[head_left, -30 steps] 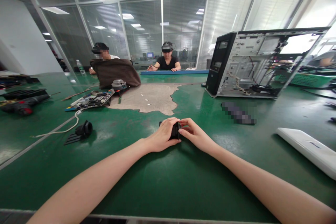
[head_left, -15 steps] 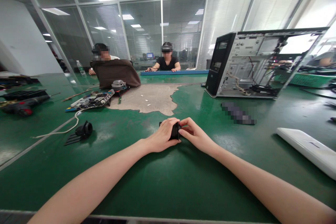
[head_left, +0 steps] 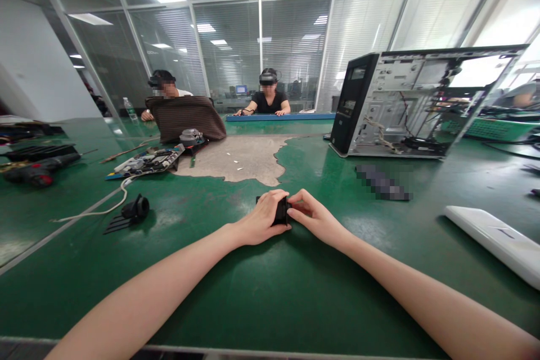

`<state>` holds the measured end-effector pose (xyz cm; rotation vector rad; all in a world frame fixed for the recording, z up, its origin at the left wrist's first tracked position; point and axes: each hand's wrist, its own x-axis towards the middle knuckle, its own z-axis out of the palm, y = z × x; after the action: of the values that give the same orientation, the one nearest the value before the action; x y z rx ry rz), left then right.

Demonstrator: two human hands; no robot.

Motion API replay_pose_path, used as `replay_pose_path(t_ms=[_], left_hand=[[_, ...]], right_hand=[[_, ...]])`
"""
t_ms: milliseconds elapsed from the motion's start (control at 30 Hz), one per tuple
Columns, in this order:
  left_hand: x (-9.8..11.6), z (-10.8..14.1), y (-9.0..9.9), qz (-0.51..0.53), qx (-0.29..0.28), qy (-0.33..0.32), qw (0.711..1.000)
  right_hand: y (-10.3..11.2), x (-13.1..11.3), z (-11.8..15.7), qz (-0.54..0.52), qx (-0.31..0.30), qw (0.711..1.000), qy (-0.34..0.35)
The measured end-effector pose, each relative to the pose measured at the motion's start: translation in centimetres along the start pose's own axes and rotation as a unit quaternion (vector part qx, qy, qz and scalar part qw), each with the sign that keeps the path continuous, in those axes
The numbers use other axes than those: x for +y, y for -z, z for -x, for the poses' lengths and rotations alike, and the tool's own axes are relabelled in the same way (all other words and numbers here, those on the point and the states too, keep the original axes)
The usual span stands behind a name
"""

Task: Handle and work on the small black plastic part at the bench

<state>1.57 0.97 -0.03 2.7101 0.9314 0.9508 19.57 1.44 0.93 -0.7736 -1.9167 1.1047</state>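
Observation:
A small black boxy part [head_left: 281,211] lies on the green table [head_left: 270,292] straight ahead of me, largely covered by my fingers. Over its top and near side wraps my left hand [head_left: 262,218], closed on it with the thumb along the front edge. My right hand [head_left: 311,215] pinches the right end of the same part between thumb and fingertips. What exact kind of part it is cannot be made out. To the left sits a black plastic piece with a round collar and slats [head_left: 134,211].
An opened computer case [head_left: 392,107] stands at back right, with a white box [head_left: 493,239] nearer me. Left are a circuit board [head_left: 147,162], a power drill [head_left: 40,171] and a white cable [head_left: 101,214]. Two people sit across the table, one behind a brown-draped object [head_left: 185,115].

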Motion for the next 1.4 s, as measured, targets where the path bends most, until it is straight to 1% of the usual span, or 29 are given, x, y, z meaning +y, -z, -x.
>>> replay_pose_path(t_ms=[133,200,400,600,700,800,933,1133,1267,1400], left_hand=[[0.04,0.02,0.02,0.004,-0.001,0.000,1.000],[0.07,0.02,0.05,0.005,-0.002,0.000,1.000],[0.15,0.03,0.16,0.003,-0.003,0.000,1.000],[0.11,-0.02,0.10,-0.002,-0.005,0.003,1.000],[0.10,-0.05,0.11,-0.001,-0.007,0.003,1.000],[0.12,-0.02,0.13,0.001,-0.006,0.004,1.000],[0.18,0.04,0.14,0.002,-0.007,0.005,1.000],[0.16,0.03,0.08,0.002,0.003,0.007,1.000],[0.11,-0.04,0.13,-0.002,-0.004,0.000,1.000],[0.07,-0.01,0.13,-0.003,-0.007,0.001,1.000]], right_hand=[[-0.04,-0.05,-0.09,0.004,0.014,1.000,-0.021],[0.02,-0.03,-0.04,0.002,0.007,1.000,-0.024],[0.24,0.12,0.16,-0.005,-0.017,1.000,0.005],[0.06,0.28,-0.11,-0.002,-0.002,1.000,-0.001],[0.03,0.28,-0.20,0.002,0.011,1.000,-0.019],[0.14,0.19,-0.10,-0.006,-0.007,1.000,-0.027],[0.30,0.04,0.20,-0.011,-0.031,0.999,-0.002],[0.15,0.15,0.00,-0.003,-0.017,1.000,-0.001],[0.07,0.20,-0.16,0.008,0.000,1.000,-0.009],[0.20,0.10,0.01,-0.001,-0.022,1.000,-0.018]])
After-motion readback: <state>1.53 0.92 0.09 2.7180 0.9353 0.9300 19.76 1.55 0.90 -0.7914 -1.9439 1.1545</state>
